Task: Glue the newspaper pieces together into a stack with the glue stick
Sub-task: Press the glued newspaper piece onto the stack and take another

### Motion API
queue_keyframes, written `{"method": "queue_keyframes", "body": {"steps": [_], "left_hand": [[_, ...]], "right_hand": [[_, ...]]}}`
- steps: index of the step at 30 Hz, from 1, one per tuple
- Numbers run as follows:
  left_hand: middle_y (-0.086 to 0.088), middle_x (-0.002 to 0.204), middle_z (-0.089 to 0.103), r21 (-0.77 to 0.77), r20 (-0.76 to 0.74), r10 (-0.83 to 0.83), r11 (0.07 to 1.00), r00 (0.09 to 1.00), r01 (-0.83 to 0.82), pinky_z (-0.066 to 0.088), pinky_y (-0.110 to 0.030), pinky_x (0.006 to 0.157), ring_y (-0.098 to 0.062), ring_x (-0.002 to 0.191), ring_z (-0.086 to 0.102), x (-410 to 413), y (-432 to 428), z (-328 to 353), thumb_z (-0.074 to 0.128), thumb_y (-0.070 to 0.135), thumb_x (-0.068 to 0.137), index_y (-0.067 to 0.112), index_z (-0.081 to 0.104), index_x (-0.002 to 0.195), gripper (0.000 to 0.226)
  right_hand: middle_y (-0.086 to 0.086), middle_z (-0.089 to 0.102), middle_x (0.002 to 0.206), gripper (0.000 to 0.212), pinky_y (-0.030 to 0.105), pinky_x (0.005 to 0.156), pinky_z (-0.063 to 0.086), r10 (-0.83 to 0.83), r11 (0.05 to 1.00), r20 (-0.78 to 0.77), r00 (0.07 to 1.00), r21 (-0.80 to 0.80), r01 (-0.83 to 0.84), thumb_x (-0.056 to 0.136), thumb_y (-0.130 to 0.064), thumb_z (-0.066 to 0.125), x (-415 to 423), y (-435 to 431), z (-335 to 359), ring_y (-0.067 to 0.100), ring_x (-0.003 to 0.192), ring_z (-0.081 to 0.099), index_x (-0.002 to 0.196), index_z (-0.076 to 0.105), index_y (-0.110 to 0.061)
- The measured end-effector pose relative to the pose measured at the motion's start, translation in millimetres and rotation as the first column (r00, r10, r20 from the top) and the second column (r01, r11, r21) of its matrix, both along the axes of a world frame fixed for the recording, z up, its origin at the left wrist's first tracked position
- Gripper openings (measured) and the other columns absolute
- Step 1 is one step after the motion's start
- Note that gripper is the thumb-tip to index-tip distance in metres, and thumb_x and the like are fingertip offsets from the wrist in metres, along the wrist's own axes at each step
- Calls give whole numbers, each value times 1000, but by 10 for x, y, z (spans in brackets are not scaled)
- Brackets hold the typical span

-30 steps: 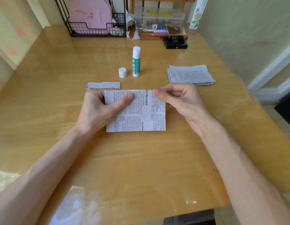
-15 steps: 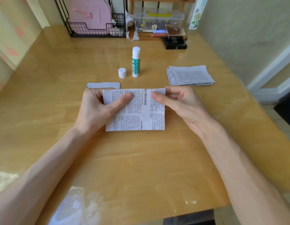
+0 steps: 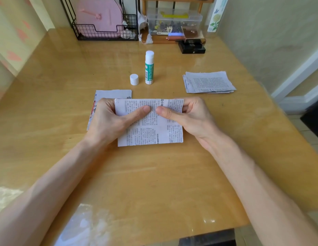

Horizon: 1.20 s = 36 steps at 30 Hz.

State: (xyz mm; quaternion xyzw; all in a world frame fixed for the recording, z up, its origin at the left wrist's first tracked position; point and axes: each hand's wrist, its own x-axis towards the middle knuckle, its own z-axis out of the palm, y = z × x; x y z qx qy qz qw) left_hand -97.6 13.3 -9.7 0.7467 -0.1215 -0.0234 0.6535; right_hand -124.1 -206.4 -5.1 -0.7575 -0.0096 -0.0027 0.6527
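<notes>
At mid-table (image 3: 48, 103), two hands hold one newspaper piece (image 3: 151, 132) by its far edge.
From the left I see another printed sheet (image 3: 112, 94), largely covered by the left hand (image 3: 108, 119), whose thumb presses on top of the held piece, fingers hidden beneath. The right hand (image 3: 190, 118) pinches likewise, its fingertips out of sight. Farther off, a cap (image 3: 134, 79) stands just left of the upright, open glue stick (image 3: 149, 68). The pile of pieces (image 3: 208, 82) lies right, its print unreadable.
</notes>
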Motion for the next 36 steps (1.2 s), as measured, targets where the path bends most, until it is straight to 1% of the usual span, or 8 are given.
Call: {"method": "queue_keyframes", "body": {"steps": [5, 11, 17, 24, 27, 29, 31, 36], "left_hand": [[-1, 94, 81, -15, -17, -36, 999, 999, 36, 65, -42, 78, -20, 87, 79, -6, -7, -3, 83, 23, 82, 11, 80, 92, 16], [-1, 93, 81, 9, -9, -31, 999, 999, 31, 63, -50, 78, -21, 87, 79, -28, -35, -2, 84, 26, 82, 7, 80, 92, 23], [-2, 95, 81, -17, -19, -21, 1000, 1000, 21, 62, -52, 83, -22, 89, 79, -20, -26, 5, 81, 30, 83, 3, 80, 92, 29], [-1, 91, 81, 8, -15, -45, 999, 999, 45, 64, -42, 74, -20, 85, 79, -31, -47, -25, 80, 30, 83, 3, 79, 91, 28], [-2, 91, 81, 10, 11, -44, 999, 999, 44, 64, -45, 74, -22, 86, 79, -32, -51, -19, 81, 32, 82, 0, 79, 90, 33], [-5, 93, 81, 11, 38, -30, 999, 999, 30, 61, -58, 78, -30, 92, 78, -25, -40, -23, 81, 34, 83, -4, 77, 91, 39], [-7, 94, 81, -2, 42, -21, 1000, 999, 21, 59, -63, 79, -33, 93, 77, -19, -28, -32, 81, 32, 84, -5, 77, 91, 38], [-3, 96, 81, -19, -38, -69, 997, 997, 69, 64, -43, 80, -22, 91, 79, -18, -27, -27, 80, 28, 84, 4, 80, 95, 26]], "right_hand": [[6, 82, 101, 24, 50, 97, 61, -48, 999, -1, 999, 8, 48, 84, -20, 88, -5, 5, 5, 23, 102, 78, 99, 82, -3], [22, 78, 106, 31, 57, 98, 56, -61, 998, 15, 998, 25, 61, 85, -23, 88, -12, 64, -3, 38, 108, 73, 96, 79, 4], [9, 81, 98, 24, 44, 96, 61, -73, 996, -16, 997, 54, 74, 84, -22, 89, -6, 43, -11, 22, 102, 78, 94, 81, -2], [-20, 73, 104, 35, 6, 85, 50, -177, 984, -87, 980, -11, 177, 69, -36, 97, 24, 84, -4, -17, 102, 65, 94, 73, -30], [-21, 74, 102, 38, 6, 84, 50, -164, 986, -90, 982, 0, 164, 69, -35, 97, 26, 79, -18, -20, 100, 64, 98, 73, -28], [-18, 79, 94, 40, 10, 91, 54, -122, 991, -111, 986, 50, 128, 73, -31, 97, 21, 72, -22, -16, 98, 68, 104, 73, -22], [-6, 82, 104, 36, 25, 99, 58, -42, 997, -84, 996, 69, 48, 80, -24, 93, -1, 79, -16, 3, 107, 74, 110, 78, -11], [-1, 82, 104, 24, 24, 89, 58, -44, 997, -16, 999, 65, 45, 84, -15, 88, -10, 64, -6, 11, 105, 77, 105, 81, -8]]}}
